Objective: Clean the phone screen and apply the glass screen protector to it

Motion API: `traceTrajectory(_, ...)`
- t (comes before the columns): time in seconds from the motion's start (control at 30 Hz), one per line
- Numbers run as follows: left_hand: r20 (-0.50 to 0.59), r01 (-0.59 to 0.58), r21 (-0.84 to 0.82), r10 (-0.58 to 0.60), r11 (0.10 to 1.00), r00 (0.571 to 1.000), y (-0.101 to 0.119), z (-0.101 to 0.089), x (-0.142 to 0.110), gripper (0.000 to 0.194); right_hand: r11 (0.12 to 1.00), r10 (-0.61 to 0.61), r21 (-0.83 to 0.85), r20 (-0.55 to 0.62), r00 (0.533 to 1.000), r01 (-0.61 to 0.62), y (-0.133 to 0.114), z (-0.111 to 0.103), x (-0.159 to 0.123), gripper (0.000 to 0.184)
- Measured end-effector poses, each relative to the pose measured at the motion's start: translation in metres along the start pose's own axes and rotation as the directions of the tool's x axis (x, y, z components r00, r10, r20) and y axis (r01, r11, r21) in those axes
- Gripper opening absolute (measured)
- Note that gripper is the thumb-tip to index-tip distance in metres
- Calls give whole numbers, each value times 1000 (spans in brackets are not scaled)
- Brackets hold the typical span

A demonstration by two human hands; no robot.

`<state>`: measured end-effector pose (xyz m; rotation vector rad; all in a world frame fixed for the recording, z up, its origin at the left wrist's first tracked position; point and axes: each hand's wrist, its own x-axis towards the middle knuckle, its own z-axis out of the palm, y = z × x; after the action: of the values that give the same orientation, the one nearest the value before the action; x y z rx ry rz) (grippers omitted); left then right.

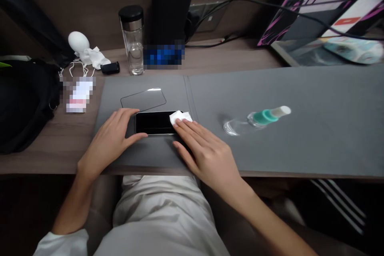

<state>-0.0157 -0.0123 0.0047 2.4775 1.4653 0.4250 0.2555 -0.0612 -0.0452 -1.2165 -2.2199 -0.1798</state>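
L hand [112, 132] & R hand [210, 156] both at work now: L curved round one end of the phone, thumb & index at its long edges, can't tell if it's really gripping; R not closed, fingers out flat, tips on the wipe, thumb apart. Under it all, the wide matte-grey desk mat [315, 136]. Off to R, a clear spray bottle w/ teal collar & white cap [255, 119], seemingly on its side, a bit blurry. Mid-mat, btwn the hands: the flat black rectangular phone [154, 123], dark face up. Just beyond it, a clear thin glass sheet w/ black outline [143, 98]. Smallest, the folded soft white wipe [179, 116], on the phone's R end. Step in hand: prob. wiping the screen. Next stroke calls for light, even pressure, phone kept steady.
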Motion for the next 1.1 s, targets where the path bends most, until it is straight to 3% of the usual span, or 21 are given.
traceTrajectory(0.13, 52, -108, 83, 104, 991, 993, -3, 1, 9, 70, 998, 39, 47, 108, 993, -44, 2, 6, -1, 57)
traceTrajectory(0.27, 54, -129, 127, 123, 984, 991, -4, 6, 14, 75, 987, 108, 92, 207, 972, -130, 4, 9, 9, 57)
traceTrajectory(0.5, 44, -120, 108, 116, 987, 992, -7, 11, 15, 73, 970, 202, 91, 205, 958, -224, 3, 19, 25, 57)
traceTrajectory(0.87, 52, -116, 132, 110, 984, 993, -5, 15, 14, 74, 996, 84, 9, 201, 976, -88, -26, -4, -8, 66)
traceTrajectory(1.1, 36, -120, 136, 116, 983, 993, -5, 16, 14, 72, 990, 104, 74, 220, 970, -123, -14, 5, 11, 57)
